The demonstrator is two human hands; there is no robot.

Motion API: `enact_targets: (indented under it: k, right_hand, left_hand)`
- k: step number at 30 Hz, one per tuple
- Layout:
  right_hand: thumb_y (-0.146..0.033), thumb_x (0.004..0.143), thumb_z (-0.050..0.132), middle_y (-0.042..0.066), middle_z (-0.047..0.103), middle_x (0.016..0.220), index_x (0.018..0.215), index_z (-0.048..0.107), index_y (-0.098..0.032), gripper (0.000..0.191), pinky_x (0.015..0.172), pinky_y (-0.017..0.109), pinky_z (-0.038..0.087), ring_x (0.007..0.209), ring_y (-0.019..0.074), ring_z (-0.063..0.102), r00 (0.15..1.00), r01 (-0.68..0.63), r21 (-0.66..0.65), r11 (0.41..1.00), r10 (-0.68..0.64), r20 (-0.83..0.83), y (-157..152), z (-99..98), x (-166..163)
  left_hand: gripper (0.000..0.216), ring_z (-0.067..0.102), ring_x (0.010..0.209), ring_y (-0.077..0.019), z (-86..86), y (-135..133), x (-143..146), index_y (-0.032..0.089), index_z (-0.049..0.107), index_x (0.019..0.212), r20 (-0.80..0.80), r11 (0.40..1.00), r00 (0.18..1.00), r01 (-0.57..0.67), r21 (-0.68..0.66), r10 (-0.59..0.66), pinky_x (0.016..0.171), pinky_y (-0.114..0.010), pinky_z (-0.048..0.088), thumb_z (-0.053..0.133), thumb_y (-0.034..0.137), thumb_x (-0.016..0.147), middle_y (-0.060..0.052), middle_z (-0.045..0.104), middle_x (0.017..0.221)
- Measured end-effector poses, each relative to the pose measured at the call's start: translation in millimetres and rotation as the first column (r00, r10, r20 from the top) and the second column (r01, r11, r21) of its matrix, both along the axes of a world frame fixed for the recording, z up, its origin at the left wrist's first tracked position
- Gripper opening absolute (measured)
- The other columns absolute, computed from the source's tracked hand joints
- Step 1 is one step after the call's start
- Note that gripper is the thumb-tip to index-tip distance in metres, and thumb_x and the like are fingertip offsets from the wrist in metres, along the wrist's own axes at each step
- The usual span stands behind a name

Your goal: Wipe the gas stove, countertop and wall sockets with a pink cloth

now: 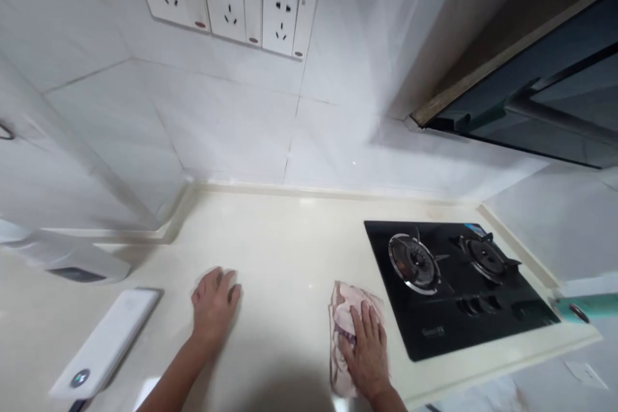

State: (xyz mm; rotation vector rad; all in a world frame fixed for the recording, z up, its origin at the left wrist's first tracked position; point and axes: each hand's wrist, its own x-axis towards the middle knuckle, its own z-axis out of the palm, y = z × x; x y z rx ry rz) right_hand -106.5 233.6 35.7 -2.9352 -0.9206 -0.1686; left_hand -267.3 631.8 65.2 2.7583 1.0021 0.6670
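Observation:
My left hand rests flat on the cream stone countertop, fingers spread and nothing in it. My right hand presses down on a crumpled pink cloth, which lies on the countertop just left of a black glass gas hob. The hob has two burners with metal pan supports, and the cloth's lower part sits under my palm. The cloth's edge is close to the hob's left edge.
Several white wall sockets sit on the tiled backsplash. A dark range hood overhangs at upper right. A white flat device lies at left, beside a white wall-mounted appliance. A teal handle shows past the counter's right end.

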Motion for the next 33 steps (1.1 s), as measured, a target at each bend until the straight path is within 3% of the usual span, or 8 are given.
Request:
enact_targets:
  k: [8, 13, 18, 21, 23, 27, 30, 33]
  right_hand:
    - [-0.054, 0.097, 0.051, 0.018, 0.046, 0.162, 0.15, 0.061, -0.027, 0.06, 0.112, 0.064, 0.037, 0.146, 0.0443, 0.041, 0.993, 0.117, 0.092, 0.989, -0.113, -0.041, 119.7, 14.8, 132.7]
    - [-0.045, 0.096, 0.045, 0.021, 0.064, 0.135, 0.127, 0.073, -0.02, 0.049, 0.102, 0.06, 0.044, 0.126, 0.0412, 0.055, 0.989, 0.059, 0.343, 0.938, -0.009, -0.148, 177.5, 28.1, 176.4]
    - [-0.064, 0.09, 0.049, 0.012, 0.072, 0.097, 0.103, 0.069, -0.021, 0.05, 0.087, 0.045, 0.053, 0.096, 0.031, 0.066, 0.92, 0.17, 0.791, 0.588, 0.192, -0.341, 203.8, 57.8, 194.8]
    - [-0.067, 0.092, 0.048, 0.006, 0.07, 0.084, 0.103, 0.064, -0.021, 0.05, 0.074, 0.038, 0.052, 0.081, 0.0261, 0.065, 0.913, 0.266, 0.841, 0.471, 0.156, -0.377, 212.4, 117.2, 219.8]
    - [-0.065, 0.092, 0.055, 0.005, 0.069, 0.088, 0.11, 0.064, -0.021, 0.048, 0.076, 0.037, 0.051, 0.085, 0.0249, 0.065, 0.955, 0.201, 0.896, 0.395, 0.124, -0.269, 221.9, 181.2, 245.0]
    - [-0.054, 0.095, 0.058, 0.015, 0.064, 0.127, 0.132, 0.062, -0.018, 0.052, 0.099, 0.047, 0.048, 0.119, 0.0298, 0.062, 0.916, -0.383, 0.909, 0.163, -0.054, 0.396, 266.0, 345.4, 308.5]
    - [-0.051, 0.099, 0.055, 0.022, 0.046, 0.157, 0.145, 0.06, -0.015, 0.058, 0.118, 0.063, 0.028, 0.149, 0.0364, 0.039, 0.669, -0.695, 0.662, 0.279, -0.085, 0.739, 319.1, 447.8, 351.9]
    - [-0.058, 0.104, 0.047, 0.021, 0.031, 0.17, 0.159, 0.048, -0.019, 0.068, 0.118, 0.074, 0.008, 0.158, 0.0412, 0.014, 0.639, -0.65, 0.617, 0.444, -0.12, 0.759, 366.5, 479.1, 371.4]
  left_hand:
    - [0.051, 0.049, 0.137, -0.0381, 1.9, 7.4, 21.7, 0.016, 0.071, 0.134, -0.172, 0.998, 0.983, -0.055, 0.042, 0.062, 0.108, -0.056, 0.042, 0.036, 0.039, 0.106, -0.022, 0.06, 0.143]
    - [0.05, 0.051, 0.138, -0.0351, -2.1, 6.7, 15.2, 0.023, 0.072, 0.135, -0.209, 0.995, 0.973, -0.101, -0.016, 0.096, 0.111, -0.055, 0.04, 0.038, 0.043, 0.104, -0.016, 0.062, 0.147]
    - [0.048, 0.053, 0.138, -0.0348, -13.2, 11.2, 9.5, 0.026, 0.072, 0.135, -0.168, 0.993, 0.98, -0.113, -0.034, 0.106, 0.111, -0.055, 0.04, 0.045, 0.046, 0.101, -0.014, 0.064, 0.146]
    - [0.047, 0.054, 0.138, -0.0347, -19.2, 13.6, 7.9, 0.027, 0.073, 0.134, -0.154, 0.993, 0.982, -0.116, -0.025, 0.111, 0.112, -0.055, 0.04, 0.048, 0.047, 0.1, -0.013, 0.065, 0.146]
    - [0.047, 0.054, 0.138, -0.0345, -21.2, 14.1, 7.7, 0.028, 0.073, 0.134, -0.16, 0.992, 0.98, -0.122, -0.023, 0.117, 0.112, -0.055, 0.04, 0.049, 0.048, 0.1, -0.012, 0.065, 0.147]
    - [0.047, 0.054, 0.139, -0.0343, -21.6, 13.1, 7.7, 0.028, 0.073, 0.135, -0.166, 0.99, 0.978, -0.137, -0.028, 0.13, 0.113, -0.054, 0.039, 0.049, 0.047, 0.1, -0.012, 0.065, 0.148]
    - [0.046, 0.055, 0.138, -0.035, -20.4, 12.1, 7.3, 0.028, 0.074, 0.133, -0.161, 0.989, 0.978, -0.14, -0.037, 0.133, 0.112, -0.055, 0.04, 0.051, 0.048, 0.099, -0.012, 0.065, 0.147]
    - [0.045, 0.055, 0.138, -0.0345, -19.5, 11.4, 6.5, 0.03, 0.074, 0.133, -0.153, 0.989, 0.979, -0.143, -0.045, 0.134, 0.112, -0.054, 0.041, 0.052, 0.049, 0.098, -0.011, 0.065, 0.147]
